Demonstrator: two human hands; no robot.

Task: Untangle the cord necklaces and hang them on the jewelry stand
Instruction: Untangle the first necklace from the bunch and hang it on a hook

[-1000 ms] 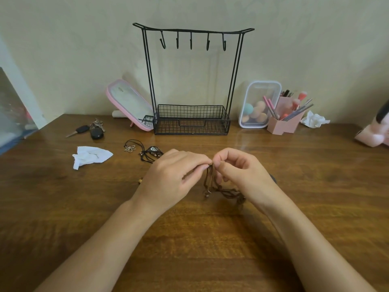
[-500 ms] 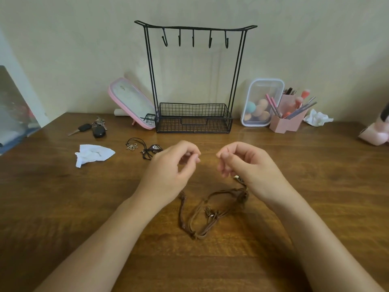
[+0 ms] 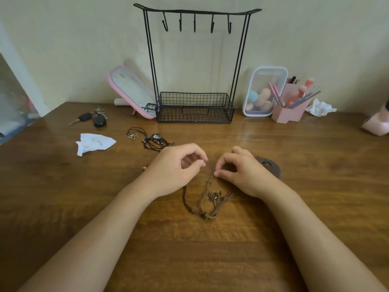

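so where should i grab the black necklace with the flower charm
Probably the free loop of the black flower necklace, just behind its charm, pinched from above on its left side. The cord lies flat on the table, so a top-down pinch looks like the easiest way to lift it. Its right end runs into the black tangle, where you would likely catch other cords.

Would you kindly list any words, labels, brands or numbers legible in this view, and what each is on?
None can be read.
The key fob is too small to show any mark.
The clear box and pink holder show no lettering.
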